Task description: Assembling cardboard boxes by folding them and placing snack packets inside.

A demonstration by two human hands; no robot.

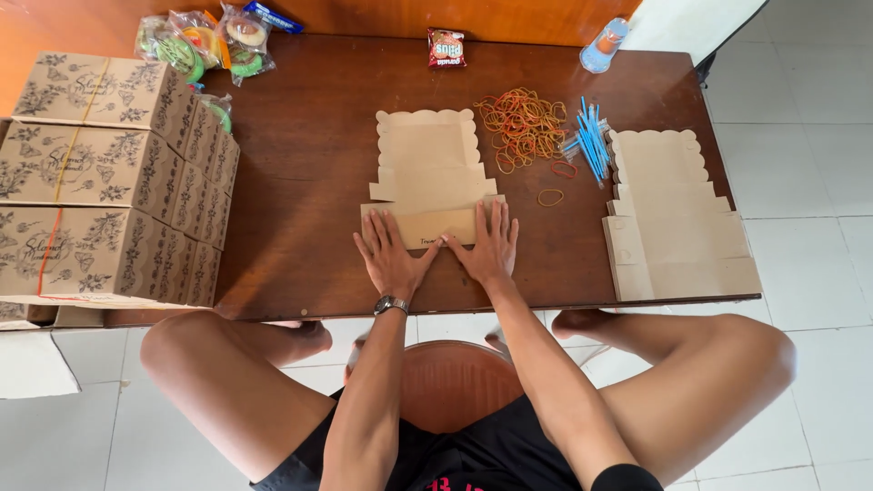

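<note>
A flat brown cardboard box blank (429, 168) with scalloped edges lies in the middle of the dark wooden table (309, 164). Its near flap is folded over. My left hand (389, 257) and my right hand (488, 245) both press flat on that folded flap, fingers spread, thumbs almost touching. A watch sits on my left wrist. Neither hand grips anything.
A stack of unfolded box blanks (677, 223) lies at the right. Rubber bands (525, 125) and blue sticks (591, 136) lie behind. Assembled printed boxes (100, 182) are stacked at the left, with wrapped snacks (205, 41), a snack packet (446, 47) and a water cup (603, 45) at the back.
</note>
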